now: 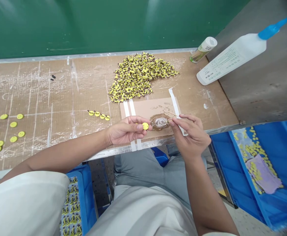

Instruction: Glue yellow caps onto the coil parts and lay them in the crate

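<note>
Near the table's front edge, my left hand (128, 130) pinches a round yellow disc (145, 126) between thumb and fingers. To its right, my right hand (191, 134) is closed on a thin stick (173, 113) that slants up to the left. Between the hands lies a small brown scalloped dish (161, 122) with a clear, whitish middle. It rests on a taped cardboard piece (143, 109). Left of my left hand, several yellow discs with dark parts (99, 115) form a short row.
A large heap of small yellow and dark pieces (140, 77) lies behind the hands. Loose yellow discs (13, 124) are at the left. A white bottle (234, 59) and a small bottle (203, 49) stand at the right. Blue trays (246, 177) flank the legs below.
</note>
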`<move>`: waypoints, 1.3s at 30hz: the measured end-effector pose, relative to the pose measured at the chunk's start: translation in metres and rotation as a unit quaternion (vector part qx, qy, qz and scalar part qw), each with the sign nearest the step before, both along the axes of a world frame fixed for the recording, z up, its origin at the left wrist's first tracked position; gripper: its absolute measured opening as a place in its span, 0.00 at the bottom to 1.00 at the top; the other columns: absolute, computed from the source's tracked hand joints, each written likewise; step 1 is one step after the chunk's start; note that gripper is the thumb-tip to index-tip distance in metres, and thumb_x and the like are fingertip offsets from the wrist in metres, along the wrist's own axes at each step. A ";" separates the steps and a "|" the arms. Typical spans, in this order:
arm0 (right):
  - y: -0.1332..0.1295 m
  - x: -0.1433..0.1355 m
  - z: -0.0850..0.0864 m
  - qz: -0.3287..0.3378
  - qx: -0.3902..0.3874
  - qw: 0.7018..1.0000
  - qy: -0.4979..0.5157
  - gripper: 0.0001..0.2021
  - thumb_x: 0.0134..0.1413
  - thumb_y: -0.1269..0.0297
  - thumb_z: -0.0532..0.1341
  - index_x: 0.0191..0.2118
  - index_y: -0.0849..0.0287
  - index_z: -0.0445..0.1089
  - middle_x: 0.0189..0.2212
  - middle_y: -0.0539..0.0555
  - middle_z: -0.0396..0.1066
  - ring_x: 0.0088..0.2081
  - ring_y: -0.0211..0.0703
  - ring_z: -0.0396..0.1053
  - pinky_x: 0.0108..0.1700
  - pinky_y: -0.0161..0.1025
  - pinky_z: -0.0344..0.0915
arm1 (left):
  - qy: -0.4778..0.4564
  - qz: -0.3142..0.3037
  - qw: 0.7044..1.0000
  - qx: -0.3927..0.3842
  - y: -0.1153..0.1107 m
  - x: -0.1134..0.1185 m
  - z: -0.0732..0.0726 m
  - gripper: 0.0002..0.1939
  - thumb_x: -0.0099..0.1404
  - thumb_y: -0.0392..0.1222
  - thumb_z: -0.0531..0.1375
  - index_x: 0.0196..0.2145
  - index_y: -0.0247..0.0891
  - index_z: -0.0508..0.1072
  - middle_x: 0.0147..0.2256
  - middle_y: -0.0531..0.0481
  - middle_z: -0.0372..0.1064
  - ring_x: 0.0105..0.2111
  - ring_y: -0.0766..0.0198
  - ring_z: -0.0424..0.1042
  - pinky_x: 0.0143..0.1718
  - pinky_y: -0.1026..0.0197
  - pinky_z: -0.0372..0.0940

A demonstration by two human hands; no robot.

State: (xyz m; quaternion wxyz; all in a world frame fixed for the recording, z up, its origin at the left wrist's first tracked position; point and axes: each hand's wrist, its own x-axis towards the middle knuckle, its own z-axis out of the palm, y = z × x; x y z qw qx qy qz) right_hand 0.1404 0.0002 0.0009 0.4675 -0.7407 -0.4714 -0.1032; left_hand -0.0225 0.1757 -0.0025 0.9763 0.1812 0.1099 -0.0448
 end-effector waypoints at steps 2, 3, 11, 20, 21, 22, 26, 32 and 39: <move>-0.001 0.002 0.001 0.015 -0.014 1.000 -0.019 0.14 0.50 0.69 0.67 0.42 0.45 0.75 0.36 0.47 0.78 0.43 0.46 0.73 0.51 0.52 0.68 | -0.005 0.002 1.000 0.003 0.000 0.000 0.000 0.13 0.53 0.29 0.67 0.39 0.32 0.77 0.36 0.45 0.77 0.32 0.67 0.77 0.32 0.72 0.72; -0.001 0.003 0.001 0.018 -0.018 0.999 -0.024 0.14 0.50 0.69 0.67 0.42 0.45 0.75 0.36 0.47 0.78 0.43 0.46 0.73 0.51 0.52 0.68 | -0.004 0.003 1.000 0.005 0.000 0.001 -0.001 0.13 0.53 0.29 0.67 0.39 0.32 0.77 0.37 0.45 0.77 0.32 0.67 0.77 0.32 0.72 0.72; 0.000 0.005 0.000 0.021 -0.028 0.999 -0.028 0.12 0.50 0.69 0.67 0.40 0.44 0.76 0.36 0.47 0.78 0.44 0.47 0.73 0.52 0.54 0.68 | 0.015 0.010 1.000 0.013 -0.001 0.002 0.001 0.11 0.56 0.29 0.65 0.39 0.33 0.76 0.36 0.46 0.77 0.31 0.68 0.77 0.32 0.72 0.72; 0.003 -0.009 0.011 -0.055 0.045 0.992 0.104 0.09 0.47 0.68 0.69 0.37 0.50 0.77 0.33 0.50 0.77 0.40 0.47 0.74 0.46 0.50 0.72 | -0.003 0.014 0.999 0.033 -0.002 0.003 0.000 0.13 0.56 0.26 0.63 0.40 0.31 0.77 0.42 0.43 0.76 0.34 0.68 0.78 0.36 0.71 0.72; 0.004 -0.011 0.012 -0.063 0.052 0.989 0.123 0.08 0.47 0.68 0.69 0.36 0.51 0.77 0.33 0.51 0.77 0.40 0.47 0.74 0.46 0.50 0.72 | -0.005 0.012 0.999 0.034 -0.002 0.003 0.000 0.13 0.56 0.26 0.63 0.41 0.31 0.77 0.42 0.43 0.76 0.34 0.68 0.78 0.36 0.71 0.72; 0.005 -0.013 0.014 -0.067 0.056 0.986 0.138 0.08 0.47 0.68 0.69 0.36 0.52 0.77 0.33 0.51 0.77 0.39 0.47 0.75 0.47 0.50 0.72 | -0.004 0.011 0.999 0.034 -0.002 0.003 0.000 0.13 0.56 0.26 0.63 0.41 0.31 0.77 0.42 0.43 0.76 0.34 0.68 0.78 0.36 0.71 0.72; 0.007 -0.021 0.020 -0.069 0.072 0.976 0.192 0.07 0.47 0.66 0.69 0.35 0.52 0.77 0.34 0.51 0.77 0.39 0.48 0.76 0.48 0.51 0.72 | 0.006 0.012 0.999 0.037 -0.003 0.003 0.000 0.13 0.57 0.27 0.63 0.41 0.32 0.76 0.40 0.44 0.77 0.34 0.68 0.78 0.36 0.71 0.72; 0.013 -0.042 0.034 -0.051 0.104 0.965 0.237 0.08 0.47 0.68 0.69 0.37 0.54 0.77 0.36 0.52 0.78 0.41 0.50 0.76 0.54 0.56 0.69 | 0.007 0.016 0.998 0.057 -0.006 0.004 0.000 0.12 0.57 0.31 0.65 0.41 0.32 0.77 0.39 0.45 0.78 0.36 0.64 0.78 0.37 0.69 0.73; 0.025 -0.056 0.037 0.014 0.104 0.969 0.222 0.10 0.46 0.73 0.69 0.36 0.56 0.77 0.35 0.51 0.78 0.42 0.49 0.76 0.58 0.58 0.64 | 0.009 0.014 0.997 0.074 -0.009 0.004 -0.003 0.13 0.56 0.33 0.67 0.41 0.34 0.78 0.41 0.44 0.77 0.38 0.64 0.78 0.40 0.69 0.72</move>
